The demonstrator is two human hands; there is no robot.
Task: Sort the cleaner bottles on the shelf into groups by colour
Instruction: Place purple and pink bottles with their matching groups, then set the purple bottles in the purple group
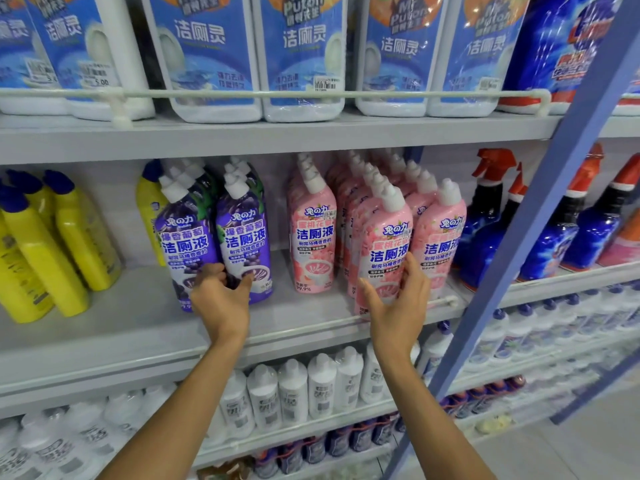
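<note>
A person's two hands reach into the middle shelf [138,327] of a shop display of cleaners. The left hand [221,299], at centre frame, rests low against the two front purple bottles [242,240]; its fingers [211,271] are curled at the gap between them and its thumb lies on the front of the right-hand one, though whether it truly grips either cannot be told. The right hand [398,306], right of centre, spans the lower half of the front pink bottle [386,244], thumb on the bottle's left, loosely curved fingers round its right side. That bottle stands tilted at the shelf's front edge, beside the white rail [443,301]. More pink bottles [313,233] stand in rows just behind and to either side of it, white caps up, and the purple rows stand left of them across a bare gap. At the left of the frame lean yellow bottles [79,237] with blue caps, and one more yellow bottle [147,206] shows behind the purple rows. Blue spray bottles [485,233] with red triggers fill the right of the frame, partly behind a slanting blue post [540,209]. White jugs [207,57] with blue labels line the shelf above; white bottles [294,389] line the one below.
</note>
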